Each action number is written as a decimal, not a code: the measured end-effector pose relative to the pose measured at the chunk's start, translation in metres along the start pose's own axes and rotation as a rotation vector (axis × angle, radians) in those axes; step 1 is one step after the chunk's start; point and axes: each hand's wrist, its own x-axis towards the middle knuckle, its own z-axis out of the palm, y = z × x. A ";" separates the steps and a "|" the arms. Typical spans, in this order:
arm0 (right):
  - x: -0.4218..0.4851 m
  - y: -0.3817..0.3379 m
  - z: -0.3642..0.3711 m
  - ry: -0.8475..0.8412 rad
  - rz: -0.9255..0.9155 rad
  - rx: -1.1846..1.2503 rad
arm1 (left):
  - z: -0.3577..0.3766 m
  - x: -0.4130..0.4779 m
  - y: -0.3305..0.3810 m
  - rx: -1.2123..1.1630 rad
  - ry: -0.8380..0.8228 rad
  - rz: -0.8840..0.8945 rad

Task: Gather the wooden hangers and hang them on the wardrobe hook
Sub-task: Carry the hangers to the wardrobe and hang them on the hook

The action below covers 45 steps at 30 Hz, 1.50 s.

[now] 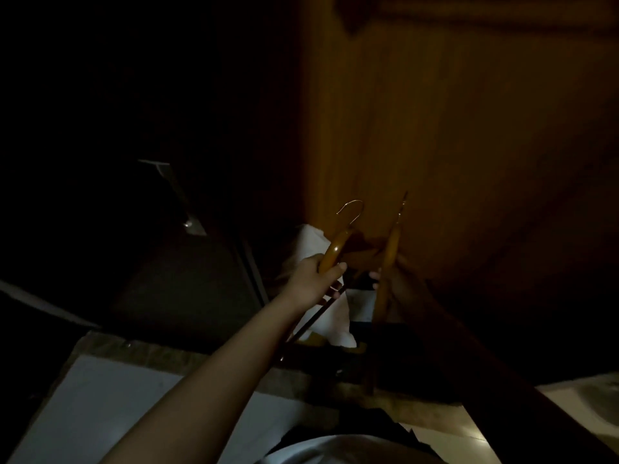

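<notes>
The scene is very dark. My left hand (316,279) grips a wooden hanger (335,249) by its shoulder, its metal hook (351,209) pointing up. My right hand (398,283), mostly in shadow, holds a second wooden hanger (390,246) edge-on, its thin hook (402,205) up against the wooden wardrobe door (469,145). Both hangers are held side by side in front of the door. A dark shape at the door's top (355,25) may be a hook; I cannot tell.
A white cloth (321,309) lies behind and below the hangers. A dark opening (150,95) fills the left, with a metal bracket (181,199) in it. A pale floor (107,403) and a stone threshold (187,360) lie below.
</notes>
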 end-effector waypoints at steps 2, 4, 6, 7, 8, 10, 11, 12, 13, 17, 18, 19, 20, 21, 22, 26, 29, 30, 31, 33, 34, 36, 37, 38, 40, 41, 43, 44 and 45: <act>-0.011 -0.002 0.007 -0.044 -0.036 0.065 | 0.000 -0.002 0.004 0.002 -0.028 0.025; -0.021 -0.005 0.014 -0.081 -0.051 0.131 | 0.001 -0.006 0.006 0.034 -0.073 0.059; -0.032 -0.010 0.019 -0.086 -0.066 0.168 | -0.002 -0.011 0.011 0.034 -0.127 0.099; -0.039 -0.014 0.022 -0.077 -0.078 0.172 | -0.004 -0.014 0.015 0.029 -0.151 0.117; -0.046 -0.018 0.024 -0.057 -0.094 0.163 | -0.007 -0.018 0.019 0.013 -0.181 0.132; -0.056 -0.024 0.026 -0.019 -0.142 0.155 | -0.013 -0.025 0.029 -0.066 -0.259 0.150; -0.062 -0.027 0.026 -0.008 -0.166 0.168 | -0.016 -0.028 0.034 -0.087 -0.301 0.162; -0.067 -0.029 0.027 -0.001 -0.191 0.180 | -0.018 -0.030 0.038 -0.081 -0.335 0.180; -0.072 -0.031 0.027 0.008 -0.216 0.187 | -0.021 -0.032 0.043 -0.070 -0.363 0.198; -0.091 -0.043 0.023 0.010 -0.339 0.158 | -0.031 -0.036 0.060 -0.047 -0.418 0.240; -0.094 -0.047 0.020 0.013 -0.373 0.114 | -0.035 -0.037 0.066 -0.047 -0.422 0.250; -0.097 -0.052 0.016 0.024 -0.406 0.071 | -0.038 -0.037 0.072 -0.051 -0.423 0.260; -0.098 -0.057 0.010 0.043 -0.439 0.023 | -0.041 -0.038 0.079 -0.054 -0.422 0.270; -0.097 -0.061 0.003 0.068 -0.464 -0.029 | -0.045 -0.039 0.086 -0.053 -0.420 0.278; -0.096 -0.064 -0.006 0.100 -0.482 -0.084 | -0.048 -0.040 0.092 -0.054 -0.424 0.284; -0.086 -0.077 -0.045 0.303 -0.572 -0.392 | -0.047 -0.049 0.114 -0.060 -0.513 0.321; -0.081 -0.096 -0.071 0.339 -0.656 -0.500 | -0.038 -0.059 0.133 -0.029 -0.528 0.379; -0.080 -0.103 -0.076 0.329 -0.679 -0.509 | -0.035 -0.061 0.139 -0.026 -0.535 0.392; -0.080 -0.110 -0.081 0.318 -0.712 -0.516 | -0.033 -0.063 0.144 -0.024 -0.544 0.402; -0.080 -0.124 -0.091 0.301 -0.797 -0.531 | -0.025 -0.067 0.154 -0.020 -0.543 0.422; -0.080 -0.131 -0.098 0.308 -0.830 -0.545 | -0.021 -0.068 0.158 -0.020 -0.537 0.433; -0.080 -0.144 -0.115 0.334 -0.885 -0.606 | -0.013 -0.070 0.164 -0.028 -0.522 0.454; -0.079 -0.149 -0.123 0.335 -0.920 -0.650 | -0.008 -0.071 0.167 -0.033 -0.506 0.463; -0.079 -0.154 -0.132 0.325 -0.954 -0.696 | -0.003 -0.074 0.170 -0.039 -0.482 0.467; -0.079 -0.162 -0.148 0.297 -0.998 -0.794 | 0.010 -0.080 0.175 -0.061 -0.398 0.465; -0.078 -0.166 -0.156 0.287 -1.012 -0.833 | 0.018 -0.085 0.178 -0.074 -0.351 0.475; -0.076 -0.169 -0.171 0.288 -1.050 -0.885 | 0.031 -0.092 0.181 -0.058 -0.235 0.533; -0.076 -0.171 -0.177 0.299 -1.075 -0.906 | 0.037 -0.095 0.182 -0.039 -0.156 0.567; -0.076 -0.172 -0.184 0.310 -1.096 -0.927 | 0.041 -0.099 0.183 -0.033 -0.075 0.594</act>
